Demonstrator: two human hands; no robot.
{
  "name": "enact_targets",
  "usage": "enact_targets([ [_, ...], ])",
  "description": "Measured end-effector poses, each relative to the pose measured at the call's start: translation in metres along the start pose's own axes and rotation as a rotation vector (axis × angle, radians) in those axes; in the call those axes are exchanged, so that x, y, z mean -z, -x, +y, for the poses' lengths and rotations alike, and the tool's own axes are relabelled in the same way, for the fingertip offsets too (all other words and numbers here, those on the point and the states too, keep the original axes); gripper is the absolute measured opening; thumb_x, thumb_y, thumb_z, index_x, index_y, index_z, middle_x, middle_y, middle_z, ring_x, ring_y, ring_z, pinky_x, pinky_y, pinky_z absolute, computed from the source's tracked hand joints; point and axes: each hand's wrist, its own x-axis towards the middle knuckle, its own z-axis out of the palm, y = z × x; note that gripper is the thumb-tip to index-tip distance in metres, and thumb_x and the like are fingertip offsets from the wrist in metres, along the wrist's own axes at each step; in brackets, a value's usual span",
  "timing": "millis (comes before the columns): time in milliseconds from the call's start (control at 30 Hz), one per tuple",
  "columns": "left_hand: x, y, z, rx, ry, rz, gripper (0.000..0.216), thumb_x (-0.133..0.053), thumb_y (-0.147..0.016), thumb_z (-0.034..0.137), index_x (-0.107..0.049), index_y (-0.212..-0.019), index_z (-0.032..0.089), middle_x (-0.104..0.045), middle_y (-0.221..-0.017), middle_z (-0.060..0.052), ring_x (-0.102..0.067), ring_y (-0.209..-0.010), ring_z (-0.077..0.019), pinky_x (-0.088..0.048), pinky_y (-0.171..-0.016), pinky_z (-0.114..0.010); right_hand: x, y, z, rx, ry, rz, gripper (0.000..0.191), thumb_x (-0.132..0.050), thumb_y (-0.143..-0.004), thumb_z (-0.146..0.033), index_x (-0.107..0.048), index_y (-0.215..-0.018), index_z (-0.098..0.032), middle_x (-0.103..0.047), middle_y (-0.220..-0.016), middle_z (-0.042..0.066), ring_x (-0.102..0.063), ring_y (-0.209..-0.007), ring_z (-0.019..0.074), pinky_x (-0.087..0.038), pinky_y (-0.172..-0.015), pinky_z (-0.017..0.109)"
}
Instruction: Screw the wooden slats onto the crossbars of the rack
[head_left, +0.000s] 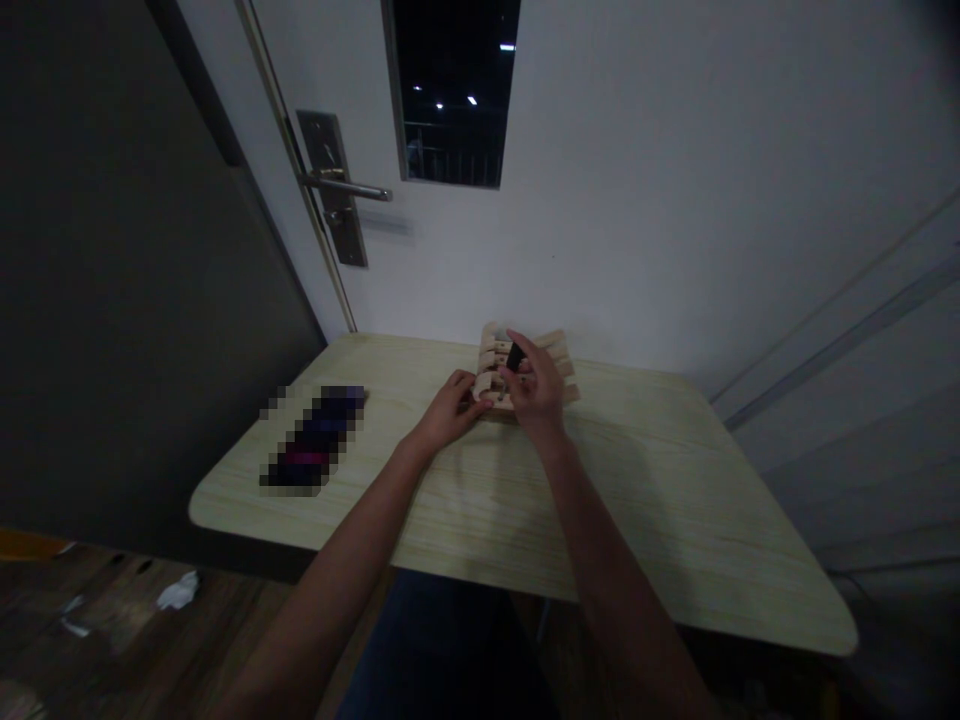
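A pale wooden slotted rack [558, 350], with several rounded slats and grooves, lies near the back of the table. My left hand [448, 412] grips its near left corner, the thumb along the front edge and the fingers curled at the side. Above the slots, my right hand [537, 390] pinches a small black piece [514, 357] between thumb and fingers. The piece looks like a short handle, but its exact kind is unclear. My right hand covers the middle of the rack, so I cannot tell whether the black piece touches the slots.
The light wood-grain table [667, 480] stands against a white door with a metal lever handle [349, 187] and a dark window [457, 90]. A dark pixelated object [315, 440] lies on the table's left side. Crumpled white paper [178, 591] is on the floor at left.
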Motion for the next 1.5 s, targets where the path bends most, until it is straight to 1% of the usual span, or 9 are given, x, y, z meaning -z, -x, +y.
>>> enact_targets([
  [100, 0.001, 0.0, 0.001, -0.008, -0.027, -0.007, 0.029, -0.052, -0.086, 0.043, -0.054, -0.096, 0.016, -0.049, -0.098, -0.007, -0.051, -0.088, -0.0168, -0.049, -0.077, -0.031, 0.001, -0.001, -0.002, 0.009, 0.015, -0.004, 0.039, -0.055, -0.084, -0.032, -0.054, -0.123, -0.027, -0.062, -0.117, 0.005, -0.059, -0.101, 0.0198, -0.051, -0.088, 0.04],
  [333, 0.002, 0.001, 0.004, 0.007, -0.01, -0.008, 0.027, -0.052, -0.086, 0.041, -0.054, -0.096, 0.016, -0.049, -0.098, -0.007, -0.051, -0.089, -0.017, -0.05, -0.079, -0.031, -0.002, 0.004, 0.002, -0.026, -0.146, -0.142, 0.047, -0.039, -0.092, -0.032, -0.035, -0.139, -0.029, -0.047, -0.14, 0.003, -0.051, -0.121, 0.0193, -0.047, -0.097, 0.043],
  [633, 0.001, 0.001, 0.001, 0.011, -0.007, -0.003, 0.027, -0.053, -0.085, 0.043, -0.053, -0.091, 0.016, -0.048, -0.098, -0.007, -0.051, -0.089, -0.0172, -0.05, -0.078, -0.031, -0.004, 0.0, 0.006, 0.023, -0.052, -0.045, 0.044, -0.058, -0.082, -0.037, -0.051, -0.125, -0.027, -0.06, -0.122, 0.006, -0.058, -0.107, 0.0224, -0.05, -0.09, 0.044],
  [867, 0.002, 0.001, 0.005, -0.003, 0.005, -0.014, 0.028, -0.052, -0.086, 0.041, -0.053, -0.098, 0.016, -0.048, -0.1, -0.007, -0.051, -0.092, -0.0175, -0.049, -0.08, -0.03, 0.002, 0.003, -0.003, -0.087, -0.219, -0.16, 0.043, -0.043, -0.09, -0.033, -0.043, -0.133, -0.03, -0.055, -0.131, 0.006, -0.061, -0.105, 0.0189, -0.057, -0.072, 0.032],
  [967, 0.003, 0.001, 0.005, -0.004, -0.012, -0.009, 0.026, -0.052, -0.086, 0.041, -0.053, -0.095, 0.016, -0.048, -0.098, -0.007, -0.051, -0.091, -0.0176, -0.049, -0.079, -0.031, 0.001, 0.003, -0.001, -0.112, -0.205, -0.131, 0.045, -0.047, -0.088, -0.035, -0.043, -0.132, -0.031, -0.057, -0.127, 0.005, -0.064, -0.094, 0.0177, -0.057, -0.065, 0.029],
  [1133, 0.003, 0.001, 0.004, -0.001, 0.006, -0.016, 0.027, -0.052, -0.086, 0.041, -0.054, -0.098, 0.017, -0.048, -0.102, -0.008, -0.051, -0.093, -0.018, -0.05, -0.079, -0.03, 0.002, 0.0, 0.0, -0.026, 0.003, 0.017, 0.042, -0.059, -0.081, -0.036, -0.054, -0.122, -0.028, -0.062, -0.112, 0.005, -0.06, -0.088, 0.0194, -0.054, -0.079, 0.039],
  [1200, 0.002, 0.001, 0.004, -0.003, 0.015, -0.018, 0.027, -0.051, -0.087, 0.041, -0.054, -0.099, 0.017, -0.049, -0.102, -0.008, -0.05, -0.094, -0.0179, -0.05, -0.079, -0.03, 0.003, 0.0, -0.002, -0.007, 0.012, 0.001, 0.039, -0.056, -0.083, -0.036, -0.054, -0.121, -0.027, -0.061, -0.114, 0.006, -0.059, -0.089, 0.0192, -0.053, -0.081, 0.04],
  [1333, 0.002, 0.001, 0.004, 0.001, 0.006, -0.015, 0.028, -0.051, -0.086, 0.041, -0.054, -0.097, 0.016, -0.049, -0.102, -0.008, -0.051, -0.092, -0.0172, -0.05, -0.078, -0.03, 0.005, 0.002, -0.004, -0.069, -0.111, -0.072, 0.045, -0.048, -0.086, -0.035, -0.045, -0.131, -0.027, -0.054, -0.129, 0.007, -0.058, -0.098, 0.0192, -0.055, -0.068, 0.031],
  [1500, 0.001, 0.001, 0.003, 0.002, -0.009, -0.007, 0.028, -0.052, -0.086, 0.041, -0.054, -0.096, 0.016, -0.049, -0.101, -0.008, -0.05, -0.092, -0.0177, -0.049, -0.078, -0.03, 0.007, 0.0, 0.0, -0.061, -0.103, -0.085, 0.047, -0.051, -0.086, -0.039, -0.045, -0.131, -0.027, -0.059, -0.122, 0.007, -0.06, -0.09, 0.0186, -0.054, -0.07, 0.032],
])
